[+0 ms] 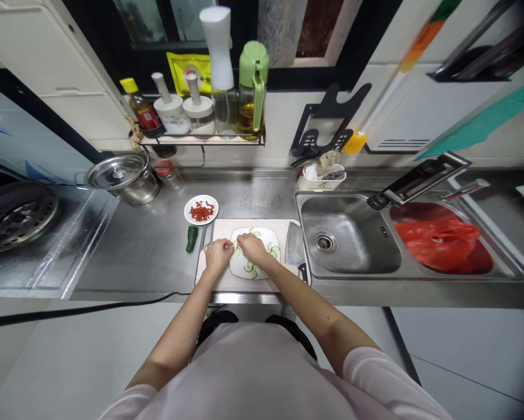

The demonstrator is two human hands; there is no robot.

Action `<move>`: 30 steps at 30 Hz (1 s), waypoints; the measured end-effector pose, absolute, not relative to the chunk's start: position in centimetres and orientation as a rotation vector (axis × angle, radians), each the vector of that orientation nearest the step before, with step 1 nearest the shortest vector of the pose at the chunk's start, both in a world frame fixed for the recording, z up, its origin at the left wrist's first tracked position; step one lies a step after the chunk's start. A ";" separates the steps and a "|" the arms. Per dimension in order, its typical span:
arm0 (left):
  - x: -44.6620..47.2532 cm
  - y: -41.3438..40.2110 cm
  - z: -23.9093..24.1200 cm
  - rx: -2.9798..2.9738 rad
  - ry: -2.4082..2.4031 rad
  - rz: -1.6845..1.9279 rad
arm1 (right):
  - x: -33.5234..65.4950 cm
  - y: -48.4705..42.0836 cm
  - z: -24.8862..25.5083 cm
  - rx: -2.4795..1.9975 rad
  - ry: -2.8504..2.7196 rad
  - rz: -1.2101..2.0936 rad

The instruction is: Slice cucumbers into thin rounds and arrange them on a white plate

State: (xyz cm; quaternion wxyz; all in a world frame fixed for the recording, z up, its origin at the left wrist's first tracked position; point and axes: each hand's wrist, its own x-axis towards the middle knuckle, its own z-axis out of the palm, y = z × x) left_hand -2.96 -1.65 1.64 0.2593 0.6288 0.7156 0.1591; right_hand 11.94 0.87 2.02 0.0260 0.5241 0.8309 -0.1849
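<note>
Because the curved green-edged slices [252, 269] look thin and light, they seem best placed with fingertips alone, set down flat rather than dragged across the white plate [238, 268] in the middle of the frame. They lie there in small pinwheel clusters near its top, right and bottom edges, with more slices at its left edge, partly covered by fingers. The left hand [218, 254] is at the plate's left edge, thumb and fingers drawn close together; the right hand [252, 249] reaches over the plate's upper left part, fingers bent down. The two hands are just beside each other but apart, and I cannot tell whether either one pinches anything. Good work here would mean matching the curve and spacing of the finished clusters, and keeping the right wrist lifted, since it passes close to the right-hand cluster and could smear it. Steadying the rim lightly would stop the plate turning on the cutting board [220, 284]. The knife [294, 245] lies along the board's right side, so the right forearm should stay clear of it. The small dish [187, 210] of red bits [201, 212] and the cucumber piece [192, 239] sit on the surface [148, 251] left of centre, within easy reach.
</note>
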 end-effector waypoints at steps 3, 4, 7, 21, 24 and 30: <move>-2.9 -1.7 1.7 1.704 1.951 0.419 | 11.9 0.8 1.8 1.607 2.575 -0.548; -2.9 -1.7 1.7 1.705 1.951 0.419 | 11.9 0.8 1.8 1.606 2.579 -0.541; -2.9 -1.7 1.8 1.704 1.948 0.423 | 11.8 0.8 1.7 1.603 2.577 -0.532; -2.9 -1.9 1.8 1.689 1.949 0.436 | 11.7 -0.2 2.2 1.799 2.507 -0.541; -2.9 -1.8 1.8 1.691 1.955 0.430 | 11.4 -0.8 2.3 1.861 2.471 -0.578; -2.9 -1.8 1.9 1.676 1.951 0.440 | 11.1 -1.0 2.2 1.867 2.433 -0.643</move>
